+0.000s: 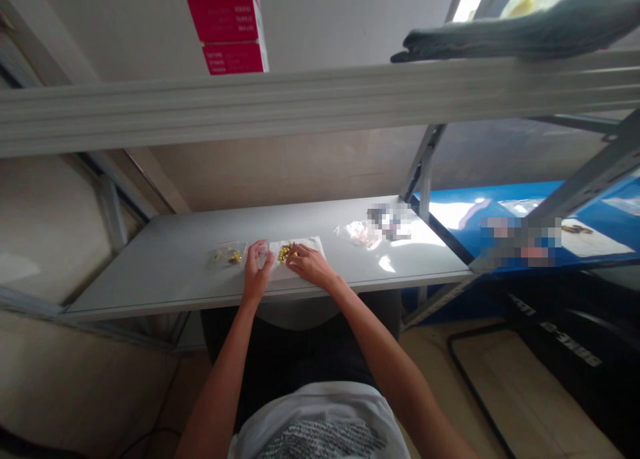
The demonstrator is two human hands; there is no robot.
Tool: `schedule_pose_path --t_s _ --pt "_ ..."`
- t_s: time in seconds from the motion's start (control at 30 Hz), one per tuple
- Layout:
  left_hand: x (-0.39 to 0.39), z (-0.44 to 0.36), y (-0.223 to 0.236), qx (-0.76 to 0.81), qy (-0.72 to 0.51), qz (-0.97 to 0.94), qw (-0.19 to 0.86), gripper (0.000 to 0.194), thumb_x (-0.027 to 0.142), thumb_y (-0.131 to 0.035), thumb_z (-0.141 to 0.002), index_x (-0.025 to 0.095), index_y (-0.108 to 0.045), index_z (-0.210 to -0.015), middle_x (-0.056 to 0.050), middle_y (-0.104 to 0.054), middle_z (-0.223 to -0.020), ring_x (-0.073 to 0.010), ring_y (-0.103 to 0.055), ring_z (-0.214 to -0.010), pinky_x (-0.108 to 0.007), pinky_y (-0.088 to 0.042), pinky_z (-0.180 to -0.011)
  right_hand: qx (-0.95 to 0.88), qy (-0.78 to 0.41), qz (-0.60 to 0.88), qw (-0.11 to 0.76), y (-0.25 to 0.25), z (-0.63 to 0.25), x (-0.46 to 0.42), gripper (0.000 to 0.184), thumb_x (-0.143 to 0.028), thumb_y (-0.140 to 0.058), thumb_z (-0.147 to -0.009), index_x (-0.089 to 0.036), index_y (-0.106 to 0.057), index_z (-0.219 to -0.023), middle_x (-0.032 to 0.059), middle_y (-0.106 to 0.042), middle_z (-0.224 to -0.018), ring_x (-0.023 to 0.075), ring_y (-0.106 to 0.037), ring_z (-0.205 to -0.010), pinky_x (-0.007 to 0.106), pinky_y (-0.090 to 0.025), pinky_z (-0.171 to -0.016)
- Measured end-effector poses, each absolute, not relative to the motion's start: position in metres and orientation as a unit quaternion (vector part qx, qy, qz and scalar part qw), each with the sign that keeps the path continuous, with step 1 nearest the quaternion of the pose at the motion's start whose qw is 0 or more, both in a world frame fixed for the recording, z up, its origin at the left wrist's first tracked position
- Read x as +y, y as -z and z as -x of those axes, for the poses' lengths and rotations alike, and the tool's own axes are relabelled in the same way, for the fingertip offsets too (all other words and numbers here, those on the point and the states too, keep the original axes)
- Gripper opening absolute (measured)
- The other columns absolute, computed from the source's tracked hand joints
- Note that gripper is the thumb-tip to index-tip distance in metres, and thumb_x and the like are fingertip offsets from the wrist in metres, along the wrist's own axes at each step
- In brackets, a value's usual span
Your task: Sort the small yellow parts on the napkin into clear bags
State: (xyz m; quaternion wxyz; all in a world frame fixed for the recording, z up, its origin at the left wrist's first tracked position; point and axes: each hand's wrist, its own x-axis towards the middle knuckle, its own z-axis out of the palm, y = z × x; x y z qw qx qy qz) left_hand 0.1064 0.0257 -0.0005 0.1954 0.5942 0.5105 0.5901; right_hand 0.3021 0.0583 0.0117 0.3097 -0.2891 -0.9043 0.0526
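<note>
head view: right hand [310, 264] curls over yellow pieces [285, 253] on white sheet [315, 243]; left hand [257, 264], half-curled, is beside sheet; grips indeterminate.

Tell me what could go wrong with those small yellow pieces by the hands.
1. The small yellow pieces lie bunched on a white sheet at the fingers of the right hand; a careless brush might scatter them.
2. The sheet sits near the front edge of the grey tabletop, so stray pieces might drop off.
3. A clear plastic packet lies beside the left hand, which might knock it.
</note>
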Motion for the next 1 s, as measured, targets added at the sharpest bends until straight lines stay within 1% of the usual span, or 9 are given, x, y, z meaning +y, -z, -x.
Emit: schedule_pose_path --t_s 0.13,0.27,0.37,0.47,0.63,0.73,0.83,0.93,1.0 --pt "0.023 -0.106 -0.001 0.504 -0.542 -0.643 0.199 0.059 0.044 -0.07 -0.086 0.024 -0.053 -0.139 -0.005 -0.059 -0.108 -0.0214 -0.059 -0.104 -0.039 -0.045 -0.103 -0.905 -0.064 0.285 0.311 -0.011 -0.302 0.058 0.012 -0.016 -0.062 -0.097 -0.018 -0.074 -0.096 0.0107 -0.068 -0.111 0.0226 -0.062 -0.105 0.035 -0.05 -0.091" --pt "0.025 -0.106 -0.001 0.49 -0.483 -0.701 0.185 0.075 0.041 -0.072 -0.083 0.026 -0.044 -0.151 -0.007 -0.057 -0.114 -0.0242 -0.054 -0.109 -0.043 -0.041 -0.106 -0.868 -0.111 0.292 0.385 -0.009 -0.304 0.06 0.011 -0.015 -0.064 -0.095 -0.018 -0.074 -0.097 0.0096 -0.07 -0.109 0.0214 -0.064 -0.105 0.034 -0.051 -0.092" --pt "0.026 -0.106 -0.001 0.485 -0.454 -0.725 0.181 0.079 0.041 -0.07 -0.085 0.026 -0.039 -0.156 -0.008 -0.057 -0.116 -0.0257 -0.052 -0.111 -0.045 -0.04 -0.108 -0.798 -0.184 0.315 0.48 -0.011 -0.307 0.063 0.011 -0.023 -0.064 -0.096 -0.02 -0.074 -0.095 0.006 -0.07 -0.101 0.0154 -0.063 -0.084 0.028 -0.052 -0.077" --pt "0.026 -0.108 -0.002 0.489 -0.44 -0.735 0.165 0.075 0.045 -0.07 -0.087 0.025 -0.043 -0.154 -0.009 -0.059 -0.119 -0.0275 -0.051 -0.116 -0.048 -0.038 -0.111 -0.734 -0.246 0.32 0.547 -0.012 -0.307 0.064 0.016 -0.032 -0.066 -0.096 -0.019 -0.075 -0.092 0.0045 -0.069 -0.095 0.0113 -0.055 -0.067 0.026 -0.048 -0.063" --pt "0.022 -0.109 -0.006 0.48 -0.446 -0.739 0.158 0.073 0.051 -0.075 -0.084 0.025 -0.052 -0.148 -0.01 -0.063 -0.126 -0.0281 -0.056 -0.12 -0.045 -0.043 -0.109 -0.744 -0.276 0.293 0.533 -0.009 -0.298 0.062 0.022 -0.04 -0.068 -0.095 -0.02 -0.078 -0.093 0.0054 -0.068 -0.097 0.0119 -0.058 -0.072 0.025 -0.048 -0.062" --pt "0.022 -0.108 -0.006 0.476 -0.448 -0.738 0.167 0.075 0.053 -0.08 -0.079 0.026 -0.055 -0.145 -0.01 -0.066 -0.123 -0.0281 -0.061 -0.115 -0.044 -0.046 -0.105 -0.76 -0.269 0.285 0.519 -0.009 -0.296 0.061 0.023 -0.042 -0.067 -0.095 -0.022 -0.08 -0.094 0.0061 -0.067 -0.1 0.0125 -0.059 -0.075 0.025 -0.05 -0.063" --pt "0.022 -0.108 -0.005 0.479 -0.459 -0.729 0.169 0.069 0.052 -0.082 -0.077 0.027 -0.062 -0.138 -0.01 -0.068 -0.119 -0.0284 -0.063 -0.112 -0.044 -0.048 -0.103 -0.766 -0.268 0.271 0.517 -0.01 -0.298 0.059 0.023 -0.041 -0.066 -0.096 -0.023 -0.081 -0.098 0.0068 -0.065 -0.106 0.0129 -0.06 -0.078 0.025 -0.05 -0.064" --pt "0.024 -0.108 -0.003 0.505 -0.481 -0.7 0.156 0.063 0.051 -0.083 -0.075 0.025 -0.067 -0.13 -0.01 -0.068 -0.114 -0.0287 -0.064 -0.109 -0.045 -0.049 -0.103 -0.737 -0.238 0.331 0.539 -0.008 -0.3 0.059 0.023 -0.037 -0.063 -0.099 -0.023 -0.08 -0.104 0.0071 -0.064 -0.107 0.0124 -0.058 -0.075 0.026 -0.05 -0.066" --pt "0.025 -0.107 -0.002 0.529 -0.511 -0.661 0.148 0.061 0.051 -0.082 -0.077 0.023 -0.068 -0.128 -0.01 -0.069 -0.113 -0.0283 -0.064 -0.108 -0.044 -0.049 -0.103 -0.728 -0.207 0.386 0.527 -0.004 -0.3 0.06 0.021 -0.032 -0.062 -0.099 -0.022 -0.08 -0.103 0.0065 -0.065 -0.102 0.0122 -0.056 -0.071 0.027 -0.051 -0.069"
